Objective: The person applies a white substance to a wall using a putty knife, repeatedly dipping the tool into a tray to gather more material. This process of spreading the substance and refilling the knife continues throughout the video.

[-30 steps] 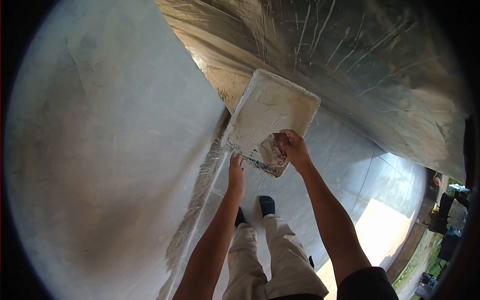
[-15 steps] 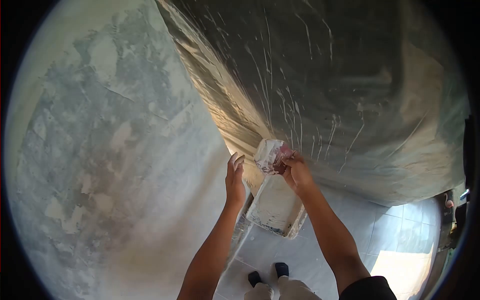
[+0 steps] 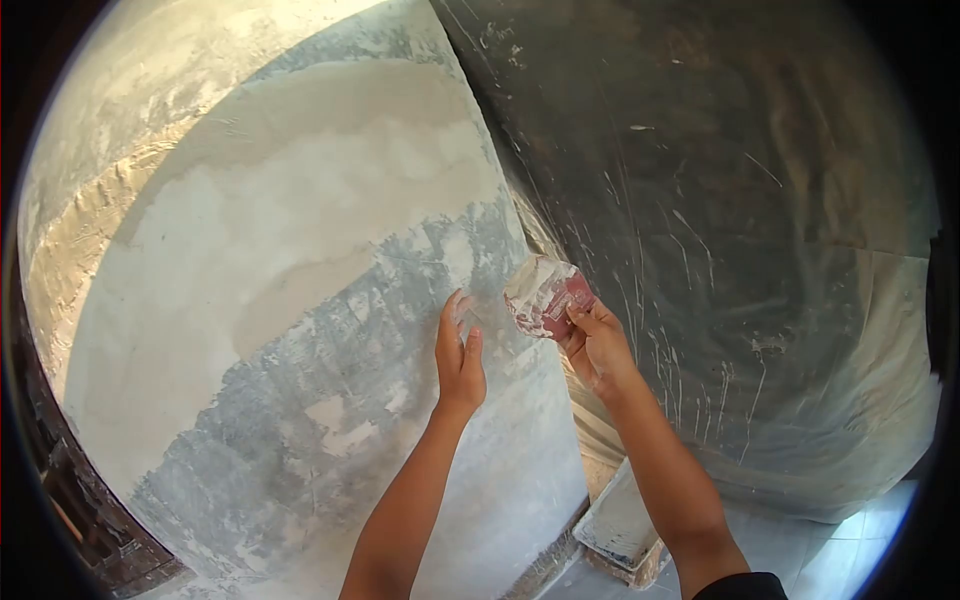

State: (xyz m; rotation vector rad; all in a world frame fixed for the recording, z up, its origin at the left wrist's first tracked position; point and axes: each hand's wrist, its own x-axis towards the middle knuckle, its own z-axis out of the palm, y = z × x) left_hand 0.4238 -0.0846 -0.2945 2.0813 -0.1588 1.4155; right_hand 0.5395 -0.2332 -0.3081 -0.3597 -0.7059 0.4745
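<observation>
A flat reddish putty scraper [image 3: 574, 294], thickly smeared with white filler over its far part, is pinched between the thumb and fingers of my right hand [image 3: 596, 343]. Facing it from the left is my left hand [image 3: 461, 358], its fingers curved upward and the thumb apart from them. Pale filler marks the left fingertips, and a small gap separates them from the scraper's edge. Behind both hands rises a wall [image 3: 300, 330], patchy grey below with a smoother beige filler band higher up.
Dark sheeting [image 3: 700, 200] with white drips hangs along the right side. A filler-stained tray [image 3: 615, 525] is low down, beneath my right forearm. Dark carved wood [image 3: 95, 510] stands at the lower left, and grey floor tiles [image 3: 850, 540] show at the lower right.
My view has swung up along the wall, and the tray now appears lower and further right. Both hands have risen away from the tray, the scraper still in my right hand.
</observation>
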